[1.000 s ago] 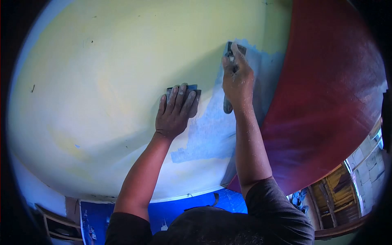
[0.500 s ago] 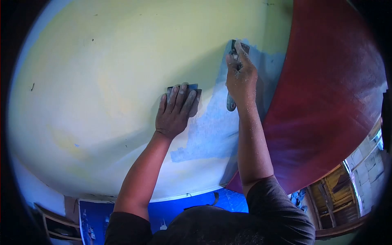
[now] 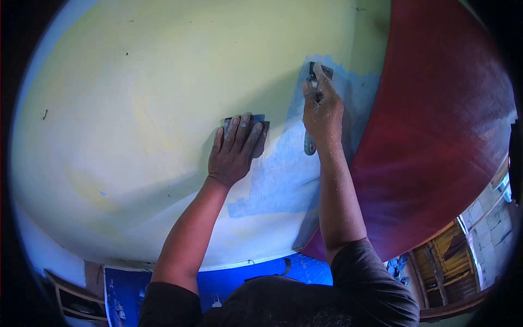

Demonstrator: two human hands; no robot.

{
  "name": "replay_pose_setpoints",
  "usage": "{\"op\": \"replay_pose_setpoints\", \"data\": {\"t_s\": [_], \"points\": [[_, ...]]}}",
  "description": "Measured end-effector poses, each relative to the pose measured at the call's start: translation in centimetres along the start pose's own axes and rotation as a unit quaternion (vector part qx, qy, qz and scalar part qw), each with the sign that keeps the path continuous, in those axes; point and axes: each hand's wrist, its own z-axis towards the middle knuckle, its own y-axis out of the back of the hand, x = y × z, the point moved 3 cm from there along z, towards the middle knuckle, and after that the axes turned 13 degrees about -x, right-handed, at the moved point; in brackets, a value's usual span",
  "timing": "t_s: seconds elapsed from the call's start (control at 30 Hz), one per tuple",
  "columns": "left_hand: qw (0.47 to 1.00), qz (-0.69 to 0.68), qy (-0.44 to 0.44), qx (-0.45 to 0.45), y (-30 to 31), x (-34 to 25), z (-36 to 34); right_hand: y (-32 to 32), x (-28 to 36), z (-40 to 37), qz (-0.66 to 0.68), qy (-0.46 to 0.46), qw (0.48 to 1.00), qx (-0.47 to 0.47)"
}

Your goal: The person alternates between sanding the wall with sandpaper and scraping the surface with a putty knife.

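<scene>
My right hand (image 3: 323,117) is wrapped around the handle of a putty knife (image 3: 310,144), its dark blade pointing up against a grey-blue patch (image 3: 283,185) on the pale yellow wall (image 3: 163,98). White dust speckles that hand and forearm. Lower and to the left, my left hand (image 3: 233,152) holds a dark flat rectangular plate (image 3: 260,118) close to the wall, fingers laid over its face and their tips near its top edge. The plate overlaps the left margin of the patch in this view; my palm hides much of it.
A dark red surface (image 3: 430,125) borders the yellow wall on the right. Below the wall lies a blue sheet (image 3: 229,283). Small hooks or nails (image 3: 44,114) stick out at the left. At lower right are a wooden frame (image 3: 444,264) and grey blocks (image 3: 493,218).
My right hand and the putty knife have slid slightly down the wall, uncovering more of the patch's top. My left hand and the flat plate have hardly moved.
</scene>
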Motion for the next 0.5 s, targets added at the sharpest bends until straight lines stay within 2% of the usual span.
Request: {"op": "replay_pose_setpoints", "data": {"t_s": [0.07,0.17,0.27,0.47,0.5], "points": [[1.0,-0.003,0.0,0.0,-0.1,-0.1,-0.3,0.2,0.2,0.7,-0.004,-0.044,0.999,0.026],[1.0,-0.008,0.001,-0.003,-0.3,-0.1,-0.4,-0.5,-0.8,1.1,0.016,0.034,0.999,-0.021],[1.0,-0.006,0.004,-0.002,-0.1,0.0,-0.2,-0.4,-1.1,0.6,0.008,0.072,0.997,-0.038],[1.0,-0.002,0.002,-0.006,-0.3,-0.1,-0.5,-0.1,0.3,0.9,-0.003,-0.002,1.0,-0.002],[1.0,-0.005,0.004,-0.006,-0.4,-0.1,-0.5,-0.2,-0.1,0.8,-0.004,0.028,0.999,-0.016]]}}
